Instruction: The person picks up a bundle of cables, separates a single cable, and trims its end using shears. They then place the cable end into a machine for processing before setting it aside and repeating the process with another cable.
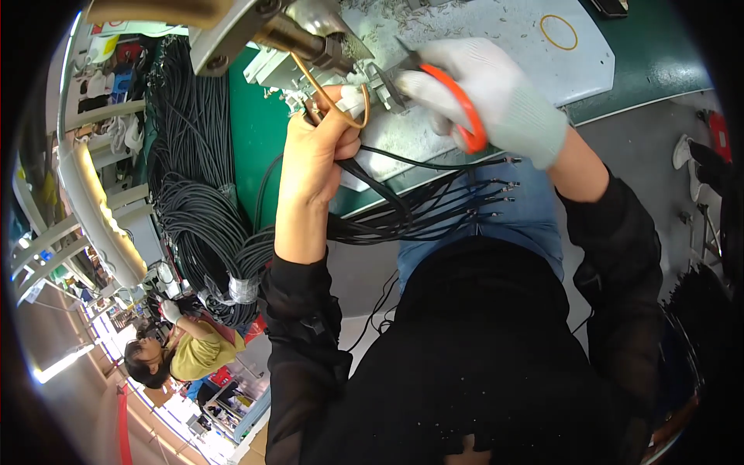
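Observation:
My left hand (314,151) is bare and grips a bundle of thin black cables (418,205) whose metal-tipped ends fan out to the right over my lap. A tan rubber band (329,97) loops over its fingers, one of which has a white wrap. My right hand (496,97) wears a white knit glove and holds orange-handled scissors (453,105), blades pointing left toward the cable ends near a small metal fixture (384,85).
A green bench (659,54) carries a grey-white mat (496,39) with a loose rubber band (559,32). A metal machine head (256,27) hangs at top left. Large coils of black cable (198,209) lie left. Another person (182,349) works at lower left.

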`<action>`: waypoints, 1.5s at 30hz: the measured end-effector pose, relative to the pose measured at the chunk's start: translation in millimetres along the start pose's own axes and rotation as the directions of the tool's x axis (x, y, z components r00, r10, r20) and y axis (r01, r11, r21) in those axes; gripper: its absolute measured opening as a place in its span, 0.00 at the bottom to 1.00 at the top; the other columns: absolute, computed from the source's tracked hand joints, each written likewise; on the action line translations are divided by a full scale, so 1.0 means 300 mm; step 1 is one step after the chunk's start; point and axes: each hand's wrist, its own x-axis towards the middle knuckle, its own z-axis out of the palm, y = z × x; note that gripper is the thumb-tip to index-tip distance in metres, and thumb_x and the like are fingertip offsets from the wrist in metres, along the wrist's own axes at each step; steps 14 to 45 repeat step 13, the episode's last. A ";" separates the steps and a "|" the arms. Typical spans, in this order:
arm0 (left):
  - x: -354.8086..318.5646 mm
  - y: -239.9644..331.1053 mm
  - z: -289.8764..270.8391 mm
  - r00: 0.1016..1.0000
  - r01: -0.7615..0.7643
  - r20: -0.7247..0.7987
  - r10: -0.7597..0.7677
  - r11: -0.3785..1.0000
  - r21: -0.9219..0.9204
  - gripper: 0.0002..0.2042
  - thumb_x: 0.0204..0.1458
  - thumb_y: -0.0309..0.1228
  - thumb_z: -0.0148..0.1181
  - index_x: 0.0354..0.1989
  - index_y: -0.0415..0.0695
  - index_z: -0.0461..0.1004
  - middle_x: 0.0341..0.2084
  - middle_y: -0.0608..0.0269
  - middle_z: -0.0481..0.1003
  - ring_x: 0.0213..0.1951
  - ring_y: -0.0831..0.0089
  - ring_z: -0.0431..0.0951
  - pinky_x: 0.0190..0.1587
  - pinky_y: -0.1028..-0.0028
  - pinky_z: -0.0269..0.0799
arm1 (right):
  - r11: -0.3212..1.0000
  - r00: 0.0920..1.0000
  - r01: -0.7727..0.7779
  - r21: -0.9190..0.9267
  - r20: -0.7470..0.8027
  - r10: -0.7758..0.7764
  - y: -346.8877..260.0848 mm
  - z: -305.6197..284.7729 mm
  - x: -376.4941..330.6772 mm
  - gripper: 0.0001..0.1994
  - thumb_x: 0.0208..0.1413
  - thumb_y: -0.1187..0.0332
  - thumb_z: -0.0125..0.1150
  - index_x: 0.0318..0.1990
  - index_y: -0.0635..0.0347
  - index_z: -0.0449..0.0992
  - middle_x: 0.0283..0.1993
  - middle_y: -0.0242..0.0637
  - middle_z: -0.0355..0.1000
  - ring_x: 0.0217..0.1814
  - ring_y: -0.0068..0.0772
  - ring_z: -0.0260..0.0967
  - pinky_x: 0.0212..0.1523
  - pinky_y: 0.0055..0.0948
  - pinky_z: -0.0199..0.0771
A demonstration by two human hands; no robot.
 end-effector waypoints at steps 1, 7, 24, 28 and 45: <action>0.014 0.006 0.001 1.000 0.009 0.020 -0.009 0.999 0.036 0.04 0.53 0.26 0.56 0.30 0.39 0.72 0.14 0.74 0.63 0.14 0.87 0.55 0.16 0.82 0.45 | 0.997 0.997 -0.057 0.055 0.048 0.054 0.005 0.002 0.038 0.08 0.50 0.65 0.58 0.26 0.60 0.75 0.16 0.34 0.68 0.19 0.29 0.70 0.21 0.28 0.68; 0.072 0.035 -0.036 0.992 0.036 0.105 -0.069 0.958 0.285 0.06 0.51 0.28 0.59 0.27 0.40 0.72 0.14 0.73 0.64 0.15 0.86 0.59 0.17 0.83 0.50 | 0.968 0.992 -0.046 0.246 0.128 0.015 0.088 0.032 0.119 0.12 0.54 0.65 0.55 0.26 0.65 0.69 0.15 0.34 0.64 0.14 0.21 0.64 0.15 0.20 0.62; 0.097 0.058 -0.041 0.989 -0.119 0.133 0.062 0.866 0.485 0.06 0.51 0.29 0.60 0.26 0.41 0.73 0.15 0.69 0.70 0.15 0.84 0.65 0.18 0.84 0.57 | 0.947 0.949 -0.184 0.265 0.299 0.101 0.096 -0.009 0.149 0.12 0.46 0.57 0.64 0.27 0.57 0.76 0.23 0.38 0.76 0.22 0.31 0.74 0.24 0.26 0.75; 0.097 0.058 -0.041 0.989 -0.119 0.133 0.062 0.866 0.485 0.06 0.51 0.29 0.60 0.26 0.41 0.73 0.15 0.69 0.70 0.15 0.84 0.65 0.18 0.84 0.57 | 0.947 0.949 -0.184 0.265 0.299 0.101 0.096 -0.009 0.149 0.12 0.46 0.57 0.64 0.27 0.57 0.76 0.23 0.38 0.76 0.22 0.31 0.74 0.24 0.26 0.75; 0.097 0.058 -0.041 0.989 -0.119 0.133 0.062 0.866 0.485 0.06 0.51 0.29 0.60 0.26 0.41 0.73 0.15 0.69 0.70 0.15 0.84 0.65 0.18 0.84 0.57 | 0.947 0.949 -0.184 0.265 0.299 0.101 0.096 -0.009 0.149 0.12 0.46 0.57 0.64 0.27 0.57 0.76 0.23 0.38 0.76 0.22 0.31 0.74 0.24 0.26 0.75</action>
